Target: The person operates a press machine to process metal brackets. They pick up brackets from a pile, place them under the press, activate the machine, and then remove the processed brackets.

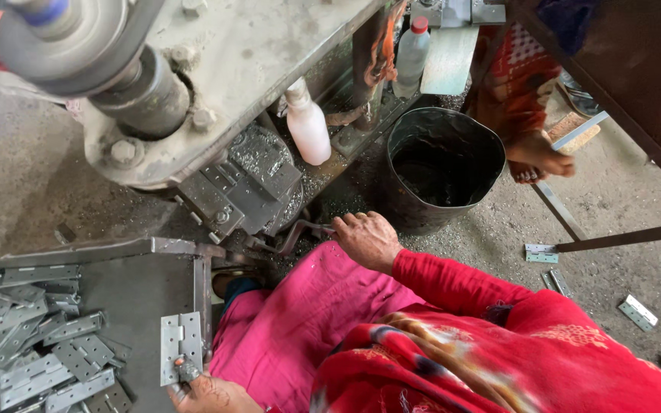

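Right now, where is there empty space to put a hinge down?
The metal tray is bare between the hinge pile and the hinge in the left hand. Floor between the black bucket and scattered hinges is open. Around the press base is crowded.

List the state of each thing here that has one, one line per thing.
Left hand: pinching a flat, opened hinge by its lower edge.
Right hand: resting on a bent metal lever, fingers down.
Hinge pile: loose, heaped on the tray.
Black bucket: upright, uncovered.
White bottle: leaning, capped.
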